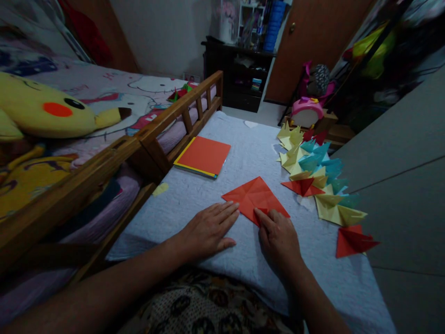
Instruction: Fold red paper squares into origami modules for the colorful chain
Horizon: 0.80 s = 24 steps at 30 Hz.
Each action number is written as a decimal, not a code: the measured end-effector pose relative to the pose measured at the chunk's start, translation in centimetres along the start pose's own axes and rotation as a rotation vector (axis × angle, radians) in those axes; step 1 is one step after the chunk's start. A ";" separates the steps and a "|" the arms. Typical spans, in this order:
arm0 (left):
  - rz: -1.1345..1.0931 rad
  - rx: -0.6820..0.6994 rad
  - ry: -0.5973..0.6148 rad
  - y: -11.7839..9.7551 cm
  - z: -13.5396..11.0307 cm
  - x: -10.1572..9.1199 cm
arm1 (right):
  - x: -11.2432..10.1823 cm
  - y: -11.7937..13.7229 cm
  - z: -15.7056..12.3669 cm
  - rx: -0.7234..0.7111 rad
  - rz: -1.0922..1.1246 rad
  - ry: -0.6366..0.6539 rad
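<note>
The person's left hand (208, 229) lies flat and open, fingers straight and close together, fingertips at the left part of a creased red square paper sheet (259, 197) set cornerwise on the pale blue cloth (167, 227). The right hand (281, 236) presses an extended index finger on the sheet's folded near corner; its other fingers curl, and whether they pinch anything cannot be told. A square orange-topped paper stack (205, 155) lies beyond the left hand.

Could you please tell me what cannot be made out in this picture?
Head view:
Red paper: part near its lower edge, hidden under the right hand.
Yellow plush toy: cut off by the left edge.
Items inside the dark cabinet: too small and dim.
</note>
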<state>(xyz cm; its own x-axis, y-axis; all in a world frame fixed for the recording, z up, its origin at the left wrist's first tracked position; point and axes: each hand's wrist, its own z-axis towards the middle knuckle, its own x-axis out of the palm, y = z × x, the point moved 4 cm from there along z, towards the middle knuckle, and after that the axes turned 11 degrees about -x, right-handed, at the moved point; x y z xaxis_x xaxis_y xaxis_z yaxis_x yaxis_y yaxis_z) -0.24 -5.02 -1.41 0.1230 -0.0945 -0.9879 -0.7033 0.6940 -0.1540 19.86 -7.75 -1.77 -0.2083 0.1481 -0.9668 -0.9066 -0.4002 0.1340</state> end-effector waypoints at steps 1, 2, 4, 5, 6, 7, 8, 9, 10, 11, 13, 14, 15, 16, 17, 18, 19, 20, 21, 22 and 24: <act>0.000 -0.004 0.010 0.1 -0.1 0.0 | 0.0 0.0 0.0 0.000 -0.001 -0.001; -0.001 -0.009 0.020 0.2 -0.1 0.0 | -0.1 0.1 0.0 0.000 -0.001 0.000; -0.005 -0.023 0.031 0.4 -0.1 0.0 | -0.1 0.1 0.0 0.002 -0.001 0.001; -0.007 -0.035 0.035 0.5 0.0 0.0 | -0.1 0.1 0.1 0.004 0.000 0.003; -0.009 -0.046 0.040 0.6 0.0 0.0 | -0.1 0.1 0.1 0.006 0.000 0.004; -0.009 -0.057 0.046 0.7 0.0 0.0 | -0.2 0.1 0.1 0.008 0.001 0.004; -0.010 -0.068 0.052 0.8 0.1 0.0 | -0.2 0.1 0.1 0.011 0.001 0.004; -0.011 -0.079 0.057 0.9 0.1 0.0 | -0.2 0.1 0.1 0.013 0.002 0.003; -0.013 -0.087 0.061 1.0 0.1 -0.1 | -0.2 0.1 0.1 0.013 0.004 0.002; -0.015 -0.096 0.061 1.0 0.2 -0.2 | -0.3 0.2 0.1 0.012 0.007 0.002; -0.014 -0.117 0.057 0.9 0.3 -0.5 | -0.3 0.2 0.1 0.013 0.015 0.004; -0.008 -0.124 0.056 0.7 0.4 -0.6 | -0.4 0.2 0.1 0.014 0.020 0.007; 0.001 -0.132 0.056 0.5 0.6 -0.8 | -0.4 0.2 0.1 0.016 0.025 0.010; 0.012 -0.141 0.059 0.3 0.7 -0.9 | -0.4 0.2 0.1 0.018 0.029 0.012; 0.023 -0.150 0.063 0.0 0.9 -1.0 | -0.4 0.2 0.1 0.019 0.034 0.012; 0.035 -0.160 0.067 -0.2 1.0 -1.0 | -0.5 0.2 0.1 0.020 0.038 0.010; 0.046 -0.171 0.068 -0.5 1.1 -1.0 | -0.5 0.2 0.1 0.022 0.043 0.007; 0.055 -0.181 0.062 -0.6 1.1 -0.9 | -0.5 0.2 0.0 0.024 0.046 0.005; 0.062 -0.191 0.050 -0.8 1.1 -0.8 | -0.5 0.2 0.0 0.029 0.048 0.003; 0.066 -0.199 0.035 -0.8 1.1 -0.7 | -0.4 0.1 0.0 0.034 0.050 0.001; 0.064 -0.209 0.007 -0.8 1.0 -0.3 | -0.4 0.1 -0.1 0.043 0.052 -0.001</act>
<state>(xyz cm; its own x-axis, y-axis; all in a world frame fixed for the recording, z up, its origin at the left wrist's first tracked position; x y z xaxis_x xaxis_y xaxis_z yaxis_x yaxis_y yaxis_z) 0.97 -4.86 -0.92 0.0687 -0.0604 -0.9958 -0.8396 0.5357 -0.0904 19.87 -7.89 -1.41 -0.2560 0.1292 -0.9580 -0.9093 -0.3685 0.1933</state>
